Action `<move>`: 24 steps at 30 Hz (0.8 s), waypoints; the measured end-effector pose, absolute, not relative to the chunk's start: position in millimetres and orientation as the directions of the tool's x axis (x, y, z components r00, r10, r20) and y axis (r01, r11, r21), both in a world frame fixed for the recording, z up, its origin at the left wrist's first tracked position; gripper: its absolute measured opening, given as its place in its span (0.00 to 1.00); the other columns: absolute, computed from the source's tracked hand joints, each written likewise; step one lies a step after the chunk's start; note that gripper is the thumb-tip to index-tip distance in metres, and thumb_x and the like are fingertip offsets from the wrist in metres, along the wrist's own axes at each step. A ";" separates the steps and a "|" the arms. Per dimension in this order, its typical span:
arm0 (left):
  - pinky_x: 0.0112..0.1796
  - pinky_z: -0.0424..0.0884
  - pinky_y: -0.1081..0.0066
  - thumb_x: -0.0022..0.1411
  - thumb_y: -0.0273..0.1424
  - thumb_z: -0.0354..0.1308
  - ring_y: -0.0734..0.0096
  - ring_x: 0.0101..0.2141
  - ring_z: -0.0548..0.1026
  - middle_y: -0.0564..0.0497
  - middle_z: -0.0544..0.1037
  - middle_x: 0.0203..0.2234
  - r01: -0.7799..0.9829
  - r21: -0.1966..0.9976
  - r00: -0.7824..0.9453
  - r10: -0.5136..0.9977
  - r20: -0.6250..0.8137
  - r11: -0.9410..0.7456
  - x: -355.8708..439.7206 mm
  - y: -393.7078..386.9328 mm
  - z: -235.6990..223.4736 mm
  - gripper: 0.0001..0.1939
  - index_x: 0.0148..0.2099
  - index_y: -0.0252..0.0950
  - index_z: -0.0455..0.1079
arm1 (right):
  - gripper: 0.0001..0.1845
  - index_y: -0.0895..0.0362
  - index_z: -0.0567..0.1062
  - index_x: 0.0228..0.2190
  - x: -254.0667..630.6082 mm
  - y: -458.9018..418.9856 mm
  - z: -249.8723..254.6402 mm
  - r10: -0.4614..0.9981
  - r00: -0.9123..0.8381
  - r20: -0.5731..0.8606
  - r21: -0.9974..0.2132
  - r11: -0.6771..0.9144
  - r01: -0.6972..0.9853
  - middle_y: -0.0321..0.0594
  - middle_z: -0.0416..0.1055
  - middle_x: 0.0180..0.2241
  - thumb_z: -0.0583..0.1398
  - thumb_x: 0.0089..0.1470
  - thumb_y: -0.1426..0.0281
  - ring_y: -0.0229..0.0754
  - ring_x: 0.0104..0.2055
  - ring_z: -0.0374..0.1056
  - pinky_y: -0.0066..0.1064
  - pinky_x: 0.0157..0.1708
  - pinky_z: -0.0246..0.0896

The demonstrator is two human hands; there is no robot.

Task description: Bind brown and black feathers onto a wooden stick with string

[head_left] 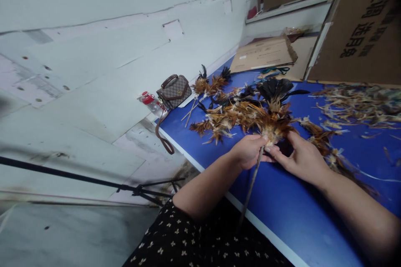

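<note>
My left hand (pixel 250 150) is closed round a thin stick (pixel 252 187), just under the feathers fixed to its upper end. Together they look like a small feather duster (pixel 275 121), brown and tan low down with black plumes at the top. The stick slants down past the table edge toward my lap. At the base of the feathers, the thumb and fingers of my right hand (pixel 302 156) are closed on the duster from the right; some of these fingertips are hidden. Behind it, brown feather bundles (pixel 232 114) lie on the blue table (pixel 282 204).
Feathered sticks (pixel 209 85) lie at the far left, near a patterned handbag (pixel 175 91) and a red-capped bottle (pixel 152 102). Loose feathers (pixel 363 104) spread at right, before a large cardboard box (pixel 360 29). Flat cardboard (pixel 263 54) lies behind. A black tripod (pixel 138 190) stands left.
</note>
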State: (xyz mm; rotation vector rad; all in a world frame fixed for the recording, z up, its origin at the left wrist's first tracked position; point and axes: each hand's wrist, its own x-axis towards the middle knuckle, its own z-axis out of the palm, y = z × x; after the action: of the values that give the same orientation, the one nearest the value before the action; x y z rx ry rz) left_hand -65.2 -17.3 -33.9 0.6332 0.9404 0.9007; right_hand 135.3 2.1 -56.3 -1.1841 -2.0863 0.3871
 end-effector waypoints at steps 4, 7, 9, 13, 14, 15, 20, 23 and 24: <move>0.56 0.81 0.52 0.77 0.29 0.63 0.67 0.35 0.82 0.46 0.80 0.30 -0.383 0.793 0.238 0.880 -0.411 0.474 -58.5 -17.9 -35.4 0.11 0.39 0.30 0.74 | 0.34 0.46 0.61 0.31 133.7 0.5 -56.0 0.872 -0.307 0.382 -0.615 0.488 0.620 0.35 0.66 0.22 0.64 0.58 0.32 0.47 0.21 0.64 0.38 0.25 0.54; 0.54 0.82 0.56 0.78 0.26 0.58 0.70 0.33 0.80 0.50 0.77 0.27 -0.386 0.808 0.207 0.896 -0.394 0.444 -55.3 -16.9 -32.5 0.12 0.37 0.31 0.71 | 0.33 0.47 0.64 0.30 132.2 -0.3 -55.1 0.875 -0.293 0.387 -0.633 0.482 0.606 0.37 0.69 0.23 0.65 0.58 0.32 0.46 0.23 0.66 0.37 0.25 0.55; 0.53 0.83 0.57 0.79 0.25 0.55 0.70 0.34 0.79 0.49 0.77 0.28 -0.377 0.821 0.212 0.903 -0.375 0.429 -54.7 -16.5 -28.5 0.11 0.39 0.31 0.72 | 0.33 0.48 0.69 0.28 130.9 0.0 -53.9 0.879 -0.290 0.380 -0.676 0.477 0.562 0.39 0.72 0.25 0.63 0.60 0.33 0.45 0.23 0.66 0.37 0.26 0.57; 0.48 0.84 0.59 0.78 0.31 0.62 0.73 0.31 0.76 0.49 0.76 0.28 -0.320 0.862 0.233 0.914 -0.332 0.394 -54.7 -18.3 -23.3 0.12 0.39 0.30 0.73 | 0.35 0.51 0.76 0.27 130.6 3.0 -49.2 0.923 -0.292 0.251 -0.815 0.364 0.451 0.37 0.73 0.22 0.62 0.61 0.33 0.41 0.21 0.62 0.35 0.22 0.57; 0.46 0.84 0.60 0.77 0.33 0.65 0.73 0.31 0.75 0.50 0.75 0.28 -0.298 0.873 0.238 0.916 -0.322 0.385 -54.6 -19.4 -23.3 0.14 0.38 0.31 0.72 | 0.35 0.52 0.78 0.28 131.7 4.4 -47.5 0.931 -0.288 0.222 -0.836 0.334 0.435 0.38 0.74 0.22 0.62 0.61 0.32 0.42 0.21 0.62 0.35 0.22 0.57; 0.44 0.83 0.62 0.75 0.35 0.67 0.74 0.30 0.75 0.51 0.74 0.28 -0.277 0.883 0.252 0.915 -0.315 0.380 -54.4 -20.7 -23.8 0.15 0.38 0.31 0.72 | 0.36 0.52 0.80 0.29 133.5 6.0 -45.6 0.938 -0.276 0.208 -0.849 0.313 0.425 0.39 0.75 0.23 0.62 0.60 0.32 0.43 0.22 0.64 0.36 0.22 0.58; 0.35 0.76 0.68 0.72 0.43 0.70 0.71 0.30 0.75 0.48 0.75 0.29 -0.190 0.880 0.450 0.835 -0.316 0.435 -54.6 -27.8 -22.8 0.20 0.37 0.32 0.72 | 0.42 0.52 0.75 0.21 147.6 11.9 -37.9 0.937 -0.223 0.267 -0.835 0.341 0.431 0.46 0.78 0.23 0.59 0.59 0.27 0.49 0.27 0.70 0.40 0.31 0.67; 0.32 0.70 0.71 0.72 0.43 0.70 0.72 0.30 0.71 0.47 0.73 0.29 -0.194 0.852 0.554 0.771 -0.314 0.486 -55.2 -31.0 -15.2 0.20 0.39 0.30 0.75 | 0.45 0.52 0.71 0.17 152.4 11.1 -39.4 0.938 -0.220 0.268 -0.844 0.339 0.416 0.44 0.72 0.19 0.60 0.58 0.25 0.45 0.24 0.65 0.38 0.29 0.64; 0.31 0.68 0.72 0.72 0.43 0.70 0.73 0.30 0.70 0.48 0.72 0.29 -0.199 0.841 0.578 0.753 -0.314 0.503 -55.2 -31.9 -12.6 0.19 0.39 0.30 0.75 | 0.45 0.52 0.69 0.17 152.7 10.7 -41.2 0.940 -0.208 0.269 -0.849 0.334 0.411 0.43 0.70 0.18 0.60 0.57 0.24 0.43 0.23 0.63 0.38 0.28 0.62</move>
State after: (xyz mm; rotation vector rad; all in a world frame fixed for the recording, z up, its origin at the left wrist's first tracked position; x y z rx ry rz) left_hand -55.2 -31.9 -12.6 0.8566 0.7481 0.6443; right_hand 152.7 10.7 -41.2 -1.2041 -1.7794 0.8148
